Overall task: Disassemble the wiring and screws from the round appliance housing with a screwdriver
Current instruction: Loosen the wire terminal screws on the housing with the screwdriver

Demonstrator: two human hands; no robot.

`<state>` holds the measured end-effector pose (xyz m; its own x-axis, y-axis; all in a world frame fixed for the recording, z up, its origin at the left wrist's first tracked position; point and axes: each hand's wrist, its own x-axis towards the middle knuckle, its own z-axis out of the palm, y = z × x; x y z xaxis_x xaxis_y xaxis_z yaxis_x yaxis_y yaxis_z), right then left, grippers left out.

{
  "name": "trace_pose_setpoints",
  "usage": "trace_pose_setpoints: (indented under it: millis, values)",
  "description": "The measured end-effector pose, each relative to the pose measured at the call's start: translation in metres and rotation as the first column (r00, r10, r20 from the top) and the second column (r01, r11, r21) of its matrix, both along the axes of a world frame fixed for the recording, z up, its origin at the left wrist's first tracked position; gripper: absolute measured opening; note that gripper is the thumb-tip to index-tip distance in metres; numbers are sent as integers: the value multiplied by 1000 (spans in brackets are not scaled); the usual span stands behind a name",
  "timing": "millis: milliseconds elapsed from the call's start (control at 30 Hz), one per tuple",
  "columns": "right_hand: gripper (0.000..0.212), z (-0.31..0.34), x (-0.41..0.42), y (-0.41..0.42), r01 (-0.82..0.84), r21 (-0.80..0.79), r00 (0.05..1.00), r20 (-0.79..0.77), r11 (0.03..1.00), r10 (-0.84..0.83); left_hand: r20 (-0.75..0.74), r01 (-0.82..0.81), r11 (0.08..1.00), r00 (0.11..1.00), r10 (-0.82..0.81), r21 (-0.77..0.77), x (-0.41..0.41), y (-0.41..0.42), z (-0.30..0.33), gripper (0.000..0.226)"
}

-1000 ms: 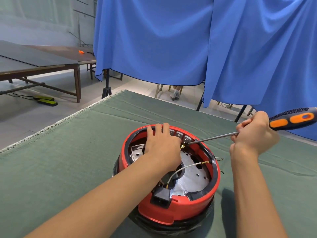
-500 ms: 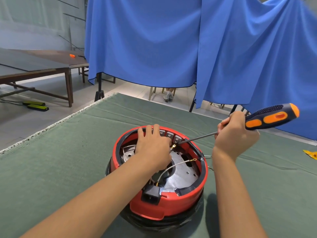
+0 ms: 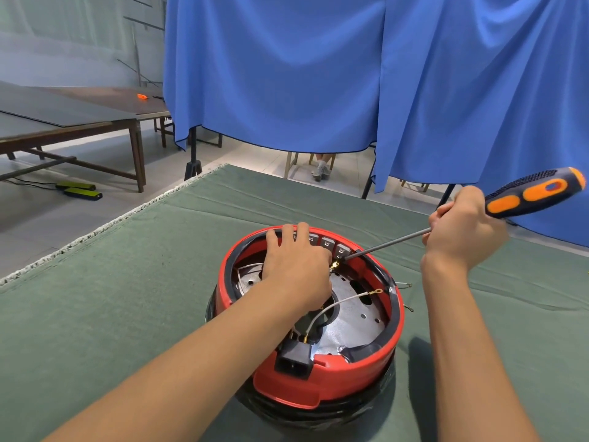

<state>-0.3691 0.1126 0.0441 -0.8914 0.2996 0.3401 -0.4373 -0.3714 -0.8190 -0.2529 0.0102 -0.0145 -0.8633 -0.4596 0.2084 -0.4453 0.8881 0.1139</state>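
A round red appliance housing (image 3: pixel 334 378) lies upturned on the green cloth, its metal plate and black power socket (image 3: pixel 293 362) showing. My left hand (image 3: pixel 296 266) rests on the far inner rim, fingers straight over the edge. My right hand (image 3: pixel 462 231) grips a screwdriver (image 3: pixel 535 194) with a black and orange handle where handle meets shaft. The shaft slants down left, its tip at a brass terminal (image 3: pixel 334 265) by the rim's grey connectors. A white wire (image 3: pixel 344 303) with a ring lug arcs loose over the plate.
The green cloth (image 3: pixel 127 298) covers the table; its frayed left edge runs diagonally. Thin loose wires (image 3: pixel 403 284) poke out right of the housing. Blue curtains (image 3: pixel 318 74) hang behind, with a person's feet under them. Wooden tables (image 3: pixel 79 122) stand far left.
The camera view shifted a little. Both hands keep their places on the housing and the screwdriver, and the tip stays at the same terminal.
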Motion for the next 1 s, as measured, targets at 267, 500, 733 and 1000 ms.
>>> trace_pose_setpoints:
  millis: [267, 500, 733, 1000]
  values:
    - [25, 4, -13, -5, -9, 7, 1000, 24, 1000, 8, -4, 1, 1000, 1000, -1, -6, -1, 0, -1, 37]
    - [27, -6, -13, -5, -38, 18, 992, 121, 999, 35, -54, -26, 1000, 998, 25, -9, 0, -2, 0, 40]
    - [24, 14, 8, 3, -54, -43, 997, -56, 998, 51, -36, 1, 1000, 999, -1, -8, 1, -1, 0, 35]
    - [23, 9, 17, 4, -36, 7, 992, -122, 999, 37, 6, 15, 999, 1000, -15, -29, 3, 2, 3, 33]
